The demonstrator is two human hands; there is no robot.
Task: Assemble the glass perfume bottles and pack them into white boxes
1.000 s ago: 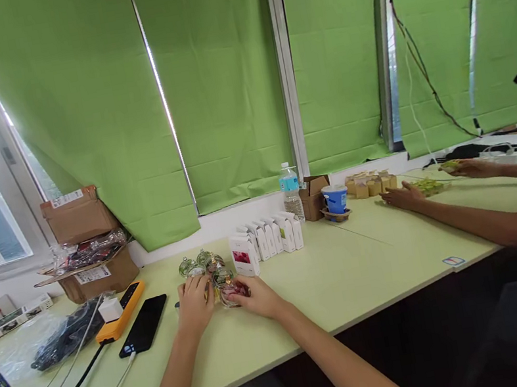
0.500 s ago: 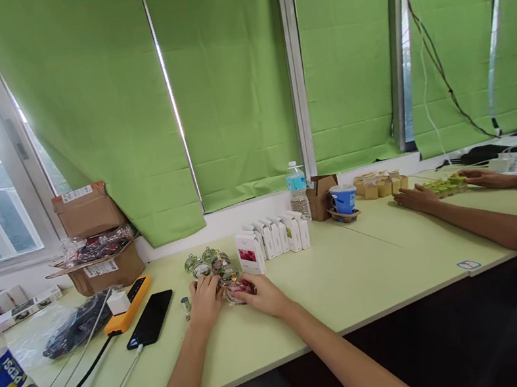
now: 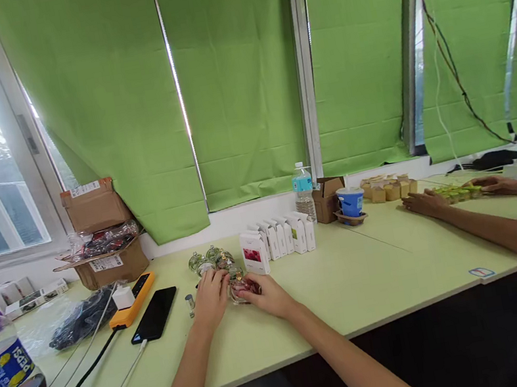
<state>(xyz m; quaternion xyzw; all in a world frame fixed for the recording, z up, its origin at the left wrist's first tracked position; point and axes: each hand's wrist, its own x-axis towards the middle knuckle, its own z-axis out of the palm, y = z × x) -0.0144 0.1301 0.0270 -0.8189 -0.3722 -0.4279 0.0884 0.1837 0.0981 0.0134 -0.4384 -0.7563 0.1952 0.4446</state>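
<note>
A small clear glass bottle (image 3: 240,292) with pinkish contents and a gold-coloured neck stands on the table. My right hand (image 3: 271,294) is closed on its right side, thumb across the front. At its left is my left hand (image 3: 209,297), fingers bent together; their tips are partly hidden, so what they grip does not show. Behind my hands stand several round glass bottles (image 3: 196,262) with a green tint, partly covered by my fingers. A small silvery cylinder (image 3: 190,304) is left of my left hand.
White boxes (image 3: 255,252) stand in a row behind my right hand. Leftward lie a black phone (image 3: 154,315), an orange power strip (image 3: 132,301) and a Pepsi bottle (image 3: 4,372). A blue cup (image 3: 351,202) stands farther right. Another person's hands (image 3: 424,204) handle small yellow-green items.
The whole view has shifted slightly, so things appear a little farther right. My left fingers have moved slightly at the bottle; my right hand keeps its grip.
</note>
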